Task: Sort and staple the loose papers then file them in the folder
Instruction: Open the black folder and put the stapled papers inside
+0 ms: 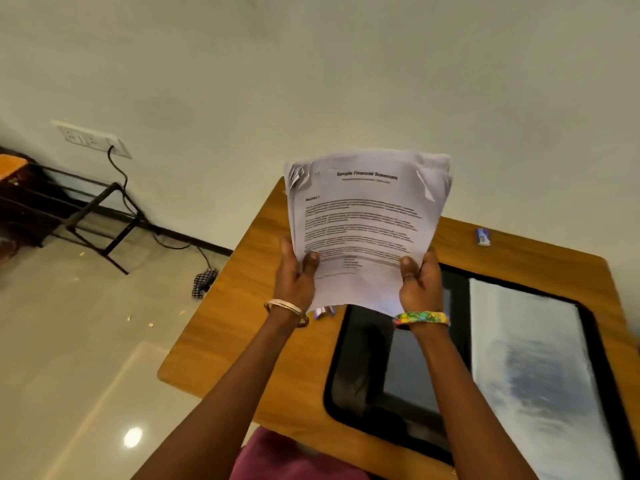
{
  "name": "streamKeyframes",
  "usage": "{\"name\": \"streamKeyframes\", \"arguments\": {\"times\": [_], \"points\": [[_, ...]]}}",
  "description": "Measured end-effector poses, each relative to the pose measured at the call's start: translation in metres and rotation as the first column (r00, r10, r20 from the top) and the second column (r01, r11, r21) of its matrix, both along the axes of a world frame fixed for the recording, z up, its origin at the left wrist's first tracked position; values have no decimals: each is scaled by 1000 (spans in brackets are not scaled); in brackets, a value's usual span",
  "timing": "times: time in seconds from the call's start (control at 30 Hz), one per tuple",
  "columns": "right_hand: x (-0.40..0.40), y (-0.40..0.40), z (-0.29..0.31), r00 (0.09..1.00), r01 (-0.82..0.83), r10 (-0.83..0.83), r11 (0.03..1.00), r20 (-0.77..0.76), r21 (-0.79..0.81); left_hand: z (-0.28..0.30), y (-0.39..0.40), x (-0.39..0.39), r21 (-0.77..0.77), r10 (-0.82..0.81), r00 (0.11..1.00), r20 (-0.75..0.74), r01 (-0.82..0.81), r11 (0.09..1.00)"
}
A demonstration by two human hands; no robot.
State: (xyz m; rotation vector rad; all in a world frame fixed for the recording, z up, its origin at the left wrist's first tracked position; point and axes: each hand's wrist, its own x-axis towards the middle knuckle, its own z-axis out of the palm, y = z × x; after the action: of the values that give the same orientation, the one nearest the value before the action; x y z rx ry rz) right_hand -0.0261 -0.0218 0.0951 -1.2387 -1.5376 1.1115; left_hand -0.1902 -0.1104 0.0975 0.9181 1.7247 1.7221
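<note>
I hold a stack of white printed papers (367, 216) upright above the wooden table (242, 306). The top sheet is headed "Sample Financial Statement" and its upper corners are creased. My left hand (298, 271) grips the stack's lower left edge, thumb on the front. My right hand (420, 282) grips the lower right edge the same way. A clear folder (533, 375) lies flat on the table's black inset at the right. A small blue and white object, perhaps a stapler (483, 236), sits near the table's far right edge. Another small white and purple item (323, 311) peeks out under the papers.
The table's black glossy inset (360, 375) lies below my arms. On the left, a tiled floor (86, 341) with a black metal rack (97, 216), a cable from a wall socket (93, 138) and a checked cloth (202, 282). A pale wall is behind.
</note>
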Motion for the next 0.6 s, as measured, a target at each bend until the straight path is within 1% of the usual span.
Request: {"name": "streamKeyframes", "arguments": {"times": [0.07,0.1,0.13,0.2,0.27,0.4,0.47,0.53,0.6], "points": [[4,-8,-9,1000,4,-4,1000,31,-8,-15,-4,2,-4,6,999,-31,-7,1000],[51,-10,-5,997,54,-55,998,52,15,-14,4,44,-13,-55,997,-54,54,998],[54,-14,-12,994,31,-29,999,110,-9,-24,-1,46,-45,-63,996,-67,61,997],[63,-20,-27,975,-13,30,997,220,-80,-41,-8,51,-116,-34,996,-83,24,993],[76,-29,-35,959,-34,71,990,274,-134,-51,-14,62,-192,-34,993,-112,12,981],[83,-32,-41,932,-44,75,995,355,-95,-51,-14,71,-232,18,981,-192,-63,971],[87,-34,-41,929,-37,66,996,365,-86,-52,-15,73,-241,38,977,-210,-89,966],[93,-35,-45,910,-69,104,992,400,-103,-55,-18,72,-268,32,972,-232,-96,959],[97,-35,-48,874,-114,161,985,458,-128,-60,-20,71,-329,4,965,-263,-93,940]]}}
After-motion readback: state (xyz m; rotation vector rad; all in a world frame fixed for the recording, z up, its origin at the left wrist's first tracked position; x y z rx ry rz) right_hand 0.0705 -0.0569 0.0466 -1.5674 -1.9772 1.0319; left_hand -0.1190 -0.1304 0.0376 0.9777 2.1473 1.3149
